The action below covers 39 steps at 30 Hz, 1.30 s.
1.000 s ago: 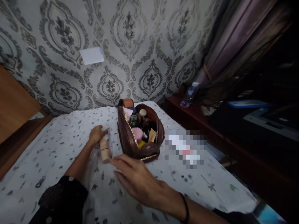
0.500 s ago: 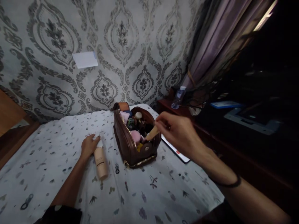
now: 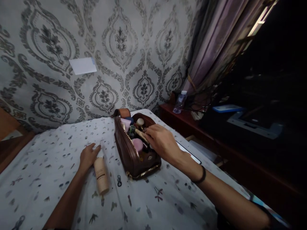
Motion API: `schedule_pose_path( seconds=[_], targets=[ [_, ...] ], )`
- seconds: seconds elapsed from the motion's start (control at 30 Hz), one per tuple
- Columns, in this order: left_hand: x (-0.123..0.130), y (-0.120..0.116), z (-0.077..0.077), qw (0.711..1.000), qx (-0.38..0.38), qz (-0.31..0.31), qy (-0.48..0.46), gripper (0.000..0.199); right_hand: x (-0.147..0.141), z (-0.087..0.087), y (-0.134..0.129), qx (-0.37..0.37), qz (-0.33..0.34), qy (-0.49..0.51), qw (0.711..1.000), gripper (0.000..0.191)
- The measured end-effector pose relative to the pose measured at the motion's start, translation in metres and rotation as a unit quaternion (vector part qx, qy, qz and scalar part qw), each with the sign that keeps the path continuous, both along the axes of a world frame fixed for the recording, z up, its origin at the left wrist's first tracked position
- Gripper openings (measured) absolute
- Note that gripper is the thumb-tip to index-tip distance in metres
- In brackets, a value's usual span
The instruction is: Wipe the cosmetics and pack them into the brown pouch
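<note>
An open brown zippered bag (image 3: 128, 153) stands on the patterned white sheet, filled with several cosmetic items, among them a pink round item (image 3: 137, 144) and a green-topped jar (image 3: 132, 129). Over its right side is my right hand (image 3: 163, 140), fingers closed on a slim beige tube (image 3: 142, 135) that slants inside the bag's opening. To the left, my left hand (image 3: 89, 156) rests on the sheet with its fingers at the white cap of a larger beige tube (image 3: 101, 175), which lies flat. Whether the fingers grip that cap is not clear.
A phone (image 3: 189, 152) lies right of the bag. Behind it, a clear bottle (image 3: 179, 102) stands on a dark red surface (image 3: 168, 110). A patterned wall is at the back, with a purple curtain at right.
My right hand has moved left and deeper over the bag with the slim beige tube, which now lies lower among the items. My left hand stays at the larger tube. The view has shifted slightly.
</note>
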<state>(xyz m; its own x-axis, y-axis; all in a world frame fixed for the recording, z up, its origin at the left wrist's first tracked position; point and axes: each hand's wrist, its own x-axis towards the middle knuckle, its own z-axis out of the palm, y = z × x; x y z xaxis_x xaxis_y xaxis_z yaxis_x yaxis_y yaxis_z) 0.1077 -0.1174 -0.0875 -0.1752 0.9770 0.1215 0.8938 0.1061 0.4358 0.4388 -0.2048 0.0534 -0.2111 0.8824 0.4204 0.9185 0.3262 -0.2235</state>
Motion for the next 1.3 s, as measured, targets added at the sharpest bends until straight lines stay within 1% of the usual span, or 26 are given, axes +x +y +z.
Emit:
schedule_pose_path(
  seconds=[0.07,0.13,0.2,0.27,0.3,0.37,0.43,0.47,0.53,0.57,0.6,0.67,0.73,0.8,0.87,0.9,0.93,0.97,1.0,1.03,1.07,1.1,1.17,1.2,1.23,1.3],
  targets=[
    [0.000,0.000,0.000,1.000,0.001,-0.002,-0.003,0.060,0.002,-0.001,0.000,-0.002,0.019,0.006,1.000,0.034],
    [0.001,0.000,0.001,1.000,0.004,-0.007,-0.008,0.058,0.007,0.002,-0.004,0.032,0.022,0.049,0.998,0.034],
    [0.002,-0.001,0.002,1.000,0.007,-0.014,-0.017,0.057,0.009,0.007,-0.013,0.072,0.040,0.095,0.992,0.033],
    [0.003,-0.003,0.005,0.999,0.013,-0.021,-0.029,0.055,0.004,0.008,-0.027,0.088,0.086,0.136,0.983,0.034],
    [0.003,-0.004,0.006,0.999,0.017,-0.025,-0.037,0.054,-0.001,0.006,-0.036,0.078,0.119,0.152,0.978,0.034],
    [0.004,-0.006,0.011,0.997,0.028,-0.035,-0.057,0.052,-0.020,-0.007,-0.057,0.030,0.194,0.175,0.965,0.032],
    [0.004,-0.009,0.017,0.995,0.036,-0.048,-0.083,0.053,-0.045,-0.031,-0.076,-0.031,0.256,0.193,0.947,0.024],
    [0.003,-0.011,0.019,0.993,0.037,-0.054,-0.098,0.054,-0.059,-0.045,-0.084,-0.059,0.268,0.183,0.944,0.025],
    [0.004,-0.015,0.024,0.989,0.033,-0.063,-0.128,0.057,-0.084,-0.073,-0.095,-0.119,0.245,0.160,0.949,0.061],
    [0.004,-0.018,0.026,0.987,0.031,-0.065,-0.141,0.057,-0.096,-0.086,-0.097,-0.156,0.234,0.161,0.946,0.073],
    [0.005,-0.021,0.028,0.986,0.030,-0.064,-0.152,0.057,-0.105,-0.096,-0.097,-0.197,0.228,0.166,0.939,0.078],
    [0.005,-0.027,0.030,0.984,0.034,-0.056,-0.167,0.054,-0.119,-0.109,-0.094,-0.240,0.230,0.190,0.924,0.084],
    [0.005,-0.034,0.031,0.982,0.043,-0.044,-0.178,0.052,-0.128,-0.116,-0.090,-0.259,0.243,0.234,0.905,0.087],
    [0.001,-0.041,0.032,0.980,0.053,-0.030,-0.188,0.051,-0.136,-0.120,-0.086,-0.286,0.238,0.295,0.880,0.092],
    [-0.006,-0.048,0.032,0.978,0.064,-0.020,-0.196,0.050,-0.142,-0.126,-0.082,-0.327,0.206,0.375,0.843,0.094],
    [-0.010,-0.051,0.031,0.977,0.071,-0.016,-0.198,0.050,-0.145,-0.131,-0.080,-0.352,0.187,0.434,0.808,0.094],
    [-0.014,-0.055,0.031,0.977,0.079,-0.013,-0.200,0.049,-0.148,-0.135,-0.078,-0.378,0.171,0.501,0.760,0.093],
    [-0.017,-0.058,0.031,0.976,0.088,-0.012,-0.200,0.048,-0.150,-0.140,-0.076,-0.402,0.158,0.565,0.703,0.090],
    [-0.020,-0.063,0.030,0.975,0.098,-0.012,-0.199,0.046,-0.152,-0.144,-0.073,-0.421,0.151,0.619,0.645,0.087],
    [-0.022,-0.069,0.030,0.974,0.109,-0.013,-0.196,0.045,-0.152,-0.146,-0.071,-0.438,0.149,0.657,0.595,0.081],
    [-0.023,-0.075,0.030,0.974,0.123,-0.014,-0.191,0.045,-0.152,-0.148,-0.069,-0.452,0.152,0.680,0.557,0.075],
    [-0.022,-0.084,0.029,0.973,0.137,-0.016,-0.185,0.046,-0.151,-0.148,-0.068,-0.462,0.160,0.689,0.535,0.069],
    [-0.015,-0.104,0.028,0.970,0.166,-0.029,-0.175,0.048,-0.148,-0.145,-0.068,-0.477,0.180,0.697,0.505,0.061],
    [-0.009,-0.116,0.028,0.968,0.181,-0.046,-0.167,0.048,-0.147,-0.142,-0.068,-0.483,0.190,0.701,0.490,0.060],
    [-0.003,-0.129,0.026,0.966,0.194,-0.070,-0.157,0.047,-0.145,-0.139,-0.069,-0.488,0.200,0.703,0.477,0.058],
    [0.011,-0.152,0.023,0.957,0.219,-0.139,-0.129,0.043,-0.143,-0.135,-0.071,-0.490,0.215,0.709,0.459,0.054]
  ],
)
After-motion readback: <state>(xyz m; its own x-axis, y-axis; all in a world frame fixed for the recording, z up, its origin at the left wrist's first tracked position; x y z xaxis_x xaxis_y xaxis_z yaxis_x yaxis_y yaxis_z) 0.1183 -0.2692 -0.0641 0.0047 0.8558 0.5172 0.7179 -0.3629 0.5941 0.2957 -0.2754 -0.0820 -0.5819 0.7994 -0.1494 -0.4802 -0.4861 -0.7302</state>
